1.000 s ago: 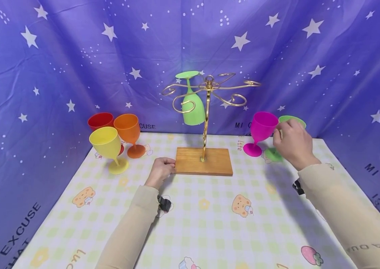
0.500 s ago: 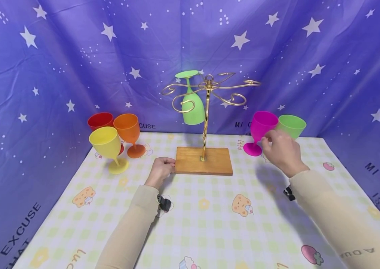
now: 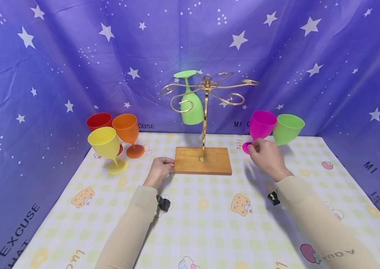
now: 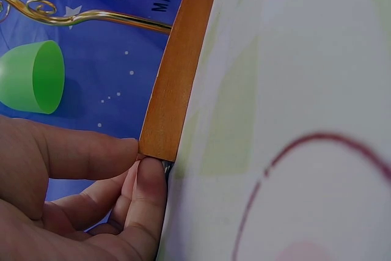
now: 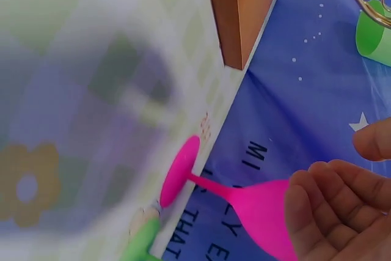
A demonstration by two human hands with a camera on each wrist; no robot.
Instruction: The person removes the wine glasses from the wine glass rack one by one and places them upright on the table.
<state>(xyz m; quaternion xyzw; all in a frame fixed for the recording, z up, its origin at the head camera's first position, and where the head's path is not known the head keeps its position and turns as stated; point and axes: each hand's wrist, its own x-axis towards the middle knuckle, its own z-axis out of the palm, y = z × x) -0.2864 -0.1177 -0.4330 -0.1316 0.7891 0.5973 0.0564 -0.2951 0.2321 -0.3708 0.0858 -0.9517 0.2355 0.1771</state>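
Note:
My left hand (image 3: 160, 171) grips the left end of the wooden base (image 3: 190, 160) of a gold goblet rack (image 3: 204, 130); in the left wrist view, thumb and fingers meet at the wood's corner (image 4: 162, 132). My right hand (image 3: 269, 158) is in front of the magenta goblet (image 3: 263, 123), its fingers loosely bent with nothing between them. The right wrist view has that goblet's magenta stem (image 5: 211, 186) just beyond the fingers, apart from the thumb. A green goblet (image 3: 287, 129) stands upright beside it. Another green goblet (image 3: 191, 112) hangs upside down from the rack's left side.
On the left, a yellow goblet (image 3: 104, 144), an orange goblet (image 3: 126, 129) and a partly hidden red goblet (image 3: 98, 120) stand close together. Several curled gold arms spread from the rack's top. A purple starry curtain (image 3: 163, 45) surrounds the checked tablecloth (image 3: 203, 231) behind and at both sides.
My right hand has left the standing green goblet and moved left and toward me, in front of the magenta goblet. My left hand stays at the base.

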